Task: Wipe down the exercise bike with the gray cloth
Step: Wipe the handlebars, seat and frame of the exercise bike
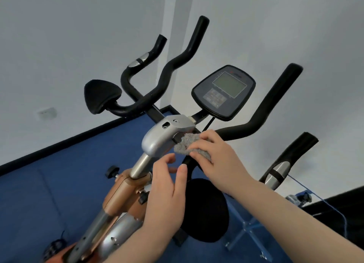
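Observation:
The exercise bike [157, 140] fills the view, with black handlebars, a silver stem cap, a copper-coloured frame and a dark console [223, 91]. A small gray cloth [186, 144] lies pressed against the black bar just right of the silver cap. My right hand [214, 154] is on top of the cloth, fingers curled over it and the bar. My left hand [169, 184] hovers just below the cloth, beside the silver stem, fingers loosely curled and apart, holding nothing.
Black elbow pads sit at the left [100, 96] and below my hands [204, 209]. A clear acrylic stand [254, 227] is on the blue floor at the right. White walls stand close behind the bike. A knob [112, 171] sticks out from the frame.

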### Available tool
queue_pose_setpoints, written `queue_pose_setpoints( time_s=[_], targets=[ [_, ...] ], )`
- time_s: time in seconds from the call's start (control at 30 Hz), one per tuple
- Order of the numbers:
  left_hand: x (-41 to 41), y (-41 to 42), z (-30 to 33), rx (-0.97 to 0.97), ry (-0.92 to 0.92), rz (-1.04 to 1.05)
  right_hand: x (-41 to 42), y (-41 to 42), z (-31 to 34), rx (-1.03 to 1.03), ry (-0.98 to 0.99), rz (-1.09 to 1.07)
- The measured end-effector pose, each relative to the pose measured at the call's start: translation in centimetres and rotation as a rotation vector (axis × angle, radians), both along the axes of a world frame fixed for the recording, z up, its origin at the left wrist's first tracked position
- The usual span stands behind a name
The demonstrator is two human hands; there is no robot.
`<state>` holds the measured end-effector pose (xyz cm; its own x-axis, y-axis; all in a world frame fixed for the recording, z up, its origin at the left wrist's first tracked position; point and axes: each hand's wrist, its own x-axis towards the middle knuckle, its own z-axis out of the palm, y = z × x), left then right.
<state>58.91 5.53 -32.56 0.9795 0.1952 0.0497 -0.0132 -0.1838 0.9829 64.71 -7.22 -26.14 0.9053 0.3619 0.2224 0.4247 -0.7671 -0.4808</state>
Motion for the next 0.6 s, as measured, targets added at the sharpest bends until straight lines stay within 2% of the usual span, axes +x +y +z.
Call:
queue_pose_setpoints(
  time_s=[0.2,0.3,0.37,0.47,0.6],
  targets=[
    [-1.9,-0.8,-0.6,-0.040,0.016,0.078,-1.3,0.0,-0.2,-0.032,0.194,0.154],
    [-2.6,-1.2,-0.2,-0.004,0.066,0.069,-1.4,-0.7,0.6,-0.072,0.322,0.230],
    [-3.3,-1.2,0.4,0.073,0.086,0.039,-1.5,-1.2,1.3,-0.117,0.339,0.269],
    [-4.7,-0.7,1.8,0.271,0.023,0.071,-2.0,-1.5,1.6,-0.188,0.249,0.256],
    [-6.9,1.0,3.2,0.328,0.007,0.186,-3.7,-1.2,2.6,0.032,0.051,0.177]
  ],
)
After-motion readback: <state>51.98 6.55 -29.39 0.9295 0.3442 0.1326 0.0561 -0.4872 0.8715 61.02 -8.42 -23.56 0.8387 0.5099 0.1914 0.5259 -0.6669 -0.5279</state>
